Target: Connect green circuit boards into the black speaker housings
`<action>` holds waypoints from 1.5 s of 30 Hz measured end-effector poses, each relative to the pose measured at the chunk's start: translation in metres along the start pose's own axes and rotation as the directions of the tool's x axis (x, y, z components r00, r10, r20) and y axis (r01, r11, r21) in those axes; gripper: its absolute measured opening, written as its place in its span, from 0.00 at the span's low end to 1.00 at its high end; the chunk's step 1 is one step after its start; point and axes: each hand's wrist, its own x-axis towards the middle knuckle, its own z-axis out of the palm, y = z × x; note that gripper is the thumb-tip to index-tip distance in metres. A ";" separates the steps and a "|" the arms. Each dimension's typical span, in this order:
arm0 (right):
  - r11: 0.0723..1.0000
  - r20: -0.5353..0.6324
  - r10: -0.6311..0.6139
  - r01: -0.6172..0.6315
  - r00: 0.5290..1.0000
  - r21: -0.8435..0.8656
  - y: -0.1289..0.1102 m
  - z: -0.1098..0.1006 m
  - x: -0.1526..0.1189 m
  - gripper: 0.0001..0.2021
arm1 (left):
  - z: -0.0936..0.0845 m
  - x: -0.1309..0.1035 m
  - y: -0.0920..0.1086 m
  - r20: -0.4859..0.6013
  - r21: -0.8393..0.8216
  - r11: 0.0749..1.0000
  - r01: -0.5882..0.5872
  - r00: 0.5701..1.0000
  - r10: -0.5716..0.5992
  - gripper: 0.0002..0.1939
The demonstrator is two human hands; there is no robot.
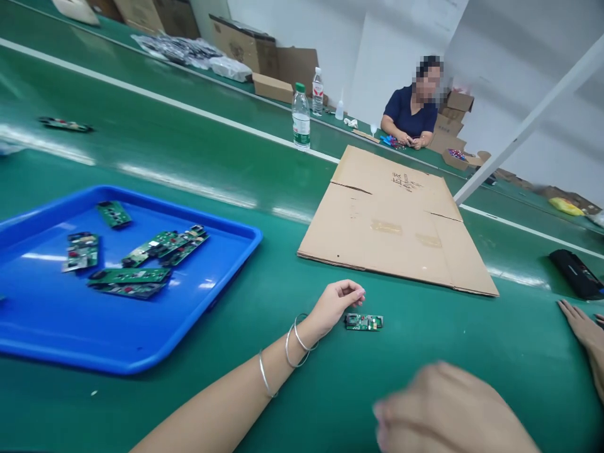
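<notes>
A small green circuit board [363,322] lies on the green table a little right of centre. Just above its left end is my left hand [336,306], with silver bangles round the wrist and forearm. Its fingers are pinched together, and anything between them is too small to make out. My right hand [448,412] is blurred at the bottom, below and right of the board, its fingers curled under and hidden. To the left, a blue tray [189,343] holds several green circuit boards [129,275], some of them overlapping.
A flat cardboard sheet [387,214] lies beyond the board. Behind it stands a water bottle [301,119]. Another board [65,124] rests at the far left. At the right edge are another person's hand [585,327] and a black case [576,274]. A person [411,113] sits across.
</notes>
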 end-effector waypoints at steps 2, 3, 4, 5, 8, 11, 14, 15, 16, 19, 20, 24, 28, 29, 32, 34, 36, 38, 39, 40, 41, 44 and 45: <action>1.000 0.014 0.017 -0.017 1.000 -0.007 0.028 0.009 0.045 0.11 | 0.000 0.001 0.003 0.006 -0.046 0.999 0.014 1.000 -0.013 0.13; 0.999 0.007 0.040 -0.040 0.999 -0.012 0.046 0.015 0.066 0.11 | -0.001 0.001 0.005 0.014 -0.066 0.998 0.020 1.000 -0.019 0.13; 0.994 -0.079 0.104 -0.100 0.991 0.049 0.064 0.020 0.085 0.11 | -0.001 0.002 0.007 0.023 -0.086 0.996 0.027 0.999 -0.025 0.13; 0.971 -0.125 0.193 -0.171 0.973 0.167 0.083 0.024 0.099 0.12 | -0.002 0.002 0.008 0.034 -0.104 0.994 0.036 0.999 -0.033 0.14; 0.931 -0.021 0.262 -0.247 0.965 0.268 0.124 0.031 0.116 0.16 | -0.004 0.003 0.011 0.073 -0.148 0.986 0.078 0.995 -0.068 0.16; 0.898 0.089 0.268 -0.282 0.959 0.336 0.137 0.031 0.109 0.16 | -0.005 0.002 0.012 0.110 -0.167 0.976 0.137 0.987 -0.120 0.17; 0.865 0.128 0.282 -0.310 0.951 0.396 0.134 0.028 0.101 0.14 | -0.006 0.000 0.014 0.133 -0.156 0.967 0.202 0.974 -0.182 0.17; 0.855 0.134 0.286 -0.316 0.949 0.412 0.133 0.028 0.100 0.14 | -0.006 -0.001 0.015 0.138 -0.148 0.964 0.222 0.970 -0.202 0.17; 0.844 0.139 0.289 -0.321 0.947 0.429 0.132 0.028 0.100 0.13 | -0.006 -0.002 0.016 0.141 -0.138 0.961 0.240 0.965 -0.220 0.17; 0.816 0.148 0.285 -0.321 0.947 0.480 0.130 0.029 0.099 0.10 | -0.007 -0.005 0.019 0.139 -0.108 0.954 0.278 0.955 -0.262 0.17; 0.810 0.147 0.286 -0.321 0.947 0.491 0.130 0.030 0.098 0.09 | -0.007 -0.006 0.019 0.141 -0.099 0.953 0.286 0.952 -0.271 0.17; 0.779 0.179 0.299 -0.349 0.937 0.521 0.128 0.030 0.096 0.10 | -0.007 -0.008 0.020 0.122 -0.092 0.953 0.287 0.953 -0.276 0.18; 0.756 0.180 0.322 -0.367 0.929 0.542 0.124 0.032 0.096 0.08 | -0.007 -0.009 0.019 0.100 -0.086 0.952 0.293 0.953 -0.285 0.19; 0.748 0.176 0.334 -0.374 0.926 0.548 0.124 0.033 0.097 0.08 | -0.006 -0.010 0.019 0.099 -0.080 0.952 0.296 0.952 -0.288 0.19; 0.708 0.187 0.361 -0.399 0.914 0.583 0.122 0.035 0.098 0.08 | -0.006 -0.011 0.020 0.087 -0.061 0.956 0.287 0.956 -0.282 0.19; 0.676 0.196 0.372 -0.410 0.907 0.612 0.121 0.036 0.098 0.08 | -0.006 -0.012 0.020 0.068 -0.040 0.962 0.270 0.961 -0.266 0.18; 0.650 0.210 0.371 -0.415 0.904 0.637 0.121 0.036 0.099 0.07 | -0.007 -0.012 0.021 0.056 -0.022 0.968 0.249 0.967 -0.247 0.18; 0.635 0.221 0.366 -0.416 0.904 0.651 0.120 0.036 0.099 0.06 | -0.008 -0.012 0.020 0.065 -0.017 0.971 0.239 0.969 -0.238 0.17; 0.633 0.223 0.363 -0.415 0.905 0.653 0.120 0.035 0.100 0.05 | -0.008 -0.012 0.020 0.069 -0.016 0.971 0.238 0.969 -0.237 0.17; 0.633 0.223 0.362 -0.414 0.905 0.654 0.120 0.035 0.100 0.05 | -0.009 -0.013 0.020 0.069 -0.014 0.972 0.235 0.970 -0.234 0.17; 0.636 0.218 0.362 -0.411 0.906 0.653 0.120 0.035 0.101 0.04 | -0.009 -0.013 0.020 0.066 -0.011 0.973 0.232 0.971 -0.231 0.17; 0.651 0.214 0.364 -0.412 0.906 0.638 0.120 0.036 0.101 0.03 | -0.009 -0.012 0.020 0.063 -0.005 0.974 0.228 0.972 -0.228 0.16; 0.659 0.213 0.364 -0.412 0.907 0.629 0.120 0.037 0.101 0.03 | -0.009 -0.012 0.020 0.068 -0.005 0.973 0.230 0.971 -0.229 0.16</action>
